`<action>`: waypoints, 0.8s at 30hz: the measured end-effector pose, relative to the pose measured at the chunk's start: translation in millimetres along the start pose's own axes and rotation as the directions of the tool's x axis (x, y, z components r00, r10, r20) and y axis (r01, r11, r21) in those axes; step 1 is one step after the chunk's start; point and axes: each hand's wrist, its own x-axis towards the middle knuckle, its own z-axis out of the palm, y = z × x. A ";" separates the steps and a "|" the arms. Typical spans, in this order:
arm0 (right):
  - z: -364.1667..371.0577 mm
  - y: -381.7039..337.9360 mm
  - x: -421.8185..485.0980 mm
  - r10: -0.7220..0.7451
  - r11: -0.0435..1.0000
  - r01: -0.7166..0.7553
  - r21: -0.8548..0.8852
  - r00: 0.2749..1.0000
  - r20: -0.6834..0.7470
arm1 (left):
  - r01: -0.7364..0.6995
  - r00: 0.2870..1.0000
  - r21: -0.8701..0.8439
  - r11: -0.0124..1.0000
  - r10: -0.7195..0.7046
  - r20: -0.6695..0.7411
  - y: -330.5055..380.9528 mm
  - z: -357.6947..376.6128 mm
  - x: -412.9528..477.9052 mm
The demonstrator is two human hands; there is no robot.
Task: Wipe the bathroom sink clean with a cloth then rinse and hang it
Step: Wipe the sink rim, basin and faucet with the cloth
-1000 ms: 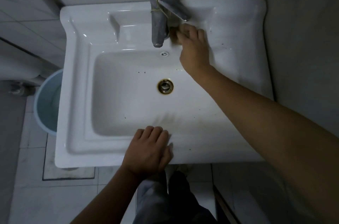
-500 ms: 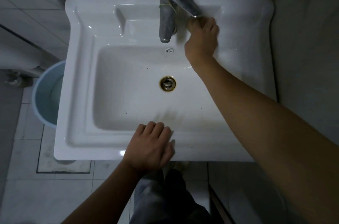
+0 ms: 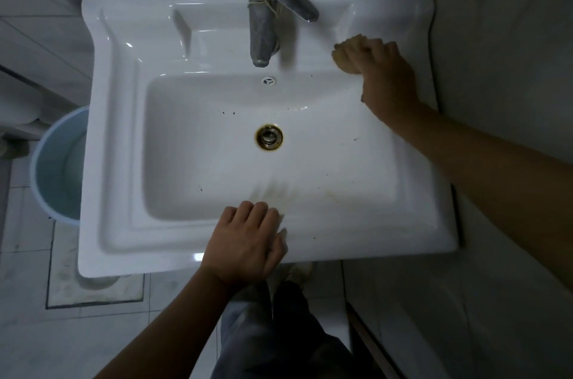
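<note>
My right hand [image 3: 383,74] has its fingers [image 3: 366,51] curled tight over a tan cloth [image 3: 344,57], bunched into a wad and pressed on the sink [image 3: 124,146] ledge near its back right corner, right of the faucet [image 3: 263,12]. Only the cloth's front edge shows past my knuckles. I judge it soft, light and probably damp, so it will fold and slip unless I keep it balled under the palm; for rinsing I would take it by the bulk, for hanging by an edge. My left hand [image 3: 248,243] lies flat and empty, fingers together, on the sink's front rim. Dark specks and a yellowish stain remain in the basin toward the front edge, around the drain [image 3: 269,136].
</note>
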 end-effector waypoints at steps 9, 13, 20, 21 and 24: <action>-20.5 8.3 -44.3 0.142 0.989 -0.132 -0.059 0.964 0.226 | -0.004 1.000 0.015 1.000 0.004 0.030 -0.2 -2.3 -0.8; -30.3 4.5 -69.0 0.172 0.985 -0.157 -0.074 0.940 0.294 | 0.010 0.999 0.013 1.000 -0.010 0.046 -0.3 -2.0 -1.0; -49.1 -5.9 -103.1 0.199 0.975 -0.223 0.017 0.900 0.389 | 0.000 1.000 0.012 1.000 0.000 0.000 0.4 -3.1 -1.8; -51.8 -4.3 -99.9 0.203 0.965 -0.250 0.083 0.907 0.369 | -0.002 1.000 0.013 1.000 0.002 0.003 0.2 -2.9 -1.7; -57.8 -6.4 -74.1 0.214 0.942 -0.263 0.208 0.949 0.233 | -0.001 1.000 0.007 1.000 0.001 -0.002 0.2 -2.7 -1.6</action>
